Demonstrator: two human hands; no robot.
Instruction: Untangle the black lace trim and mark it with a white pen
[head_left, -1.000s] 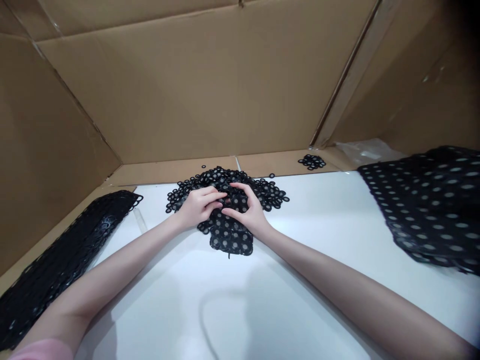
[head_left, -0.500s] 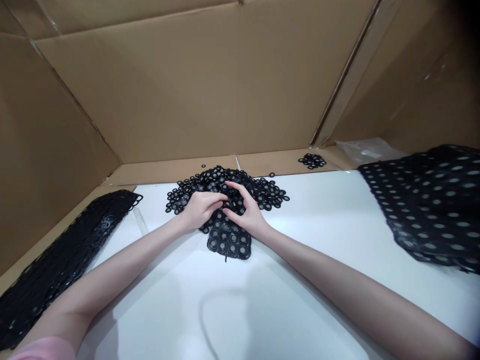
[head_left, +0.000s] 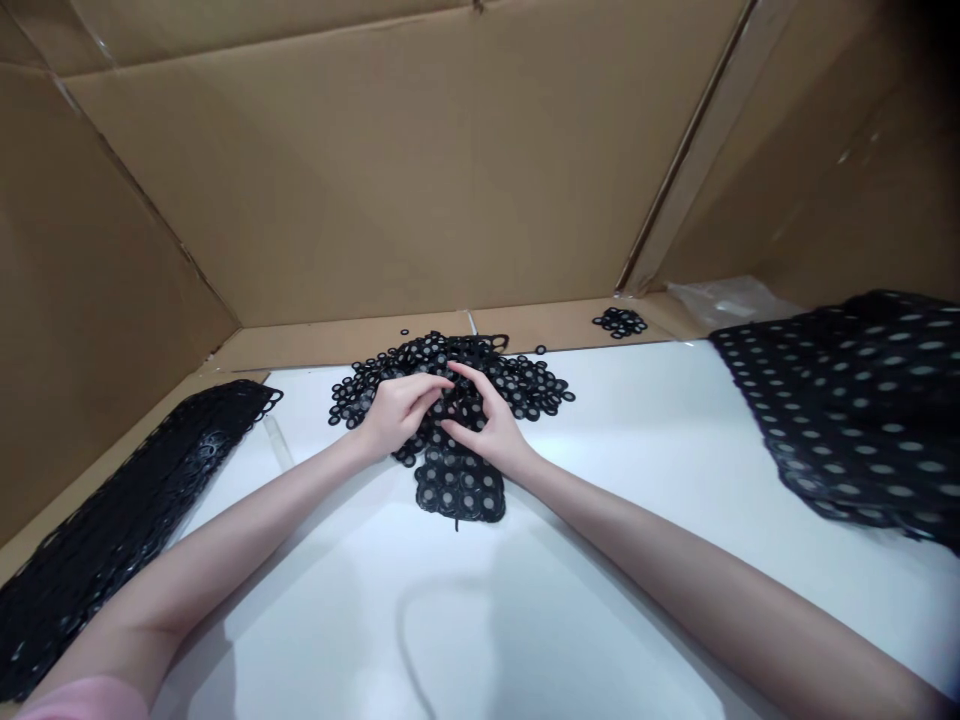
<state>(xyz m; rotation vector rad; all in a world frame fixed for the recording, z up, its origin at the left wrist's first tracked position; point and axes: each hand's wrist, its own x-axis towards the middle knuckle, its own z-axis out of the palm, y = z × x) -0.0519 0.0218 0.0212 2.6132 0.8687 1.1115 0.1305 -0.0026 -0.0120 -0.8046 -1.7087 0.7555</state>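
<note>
A heap of small black rings with pale centres lies on the white table. From its near side extends a black sheet of joined rings, with a short strand at its lower edge. My left hand is over the left of the heap, thumb and fingers pinched together; what they hold is too small to make out. Facing it, my right hand has its thumb and index finger spread apart over the sheet's upper part, with nothing visible between them.
A long black bundle of ring mesh lies at the left, beside a clear strip. Dotted black fabric covers the right side. A small ring pile and clear plastic lie near the cardboard wall.
My left fingertips have risen slightly. A black looped piece now shows at the heap's back right edge. The sheet sits marginally lower and to the right.
</note>
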